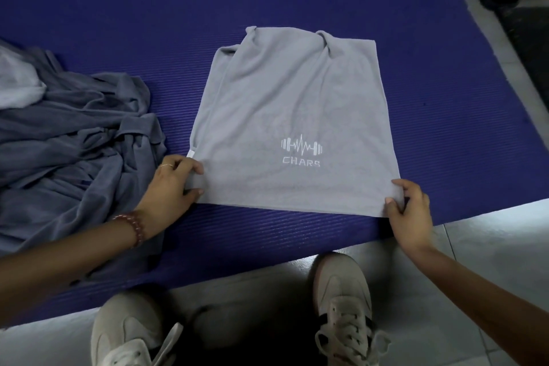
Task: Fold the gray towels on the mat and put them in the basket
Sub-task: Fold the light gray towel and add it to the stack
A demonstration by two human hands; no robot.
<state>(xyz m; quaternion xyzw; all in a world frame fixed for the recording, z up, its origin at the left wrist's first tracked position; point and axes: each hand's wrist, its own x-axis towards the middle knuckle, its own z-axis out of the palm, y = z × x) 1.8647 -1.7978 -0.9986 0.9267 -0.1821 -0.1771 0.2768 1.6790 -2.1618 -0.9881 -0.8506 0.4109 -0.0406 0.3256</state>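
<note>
Towel (291, 116) flat on mat (118, 9), hands pinching near corners — left (172, 184), right (408, 211).

dim, soft picture with wide-angle bending at the edges; pale glare on the floor (490, 229) tiles.

both arms reach forward, bare forearms angling in from the lower corners. left hand (172, 184) pinches one near corner of the gray towel (297, 98), fingers curled. right hand (411, 217) pinches the other near corner, back of hand up.
</note>
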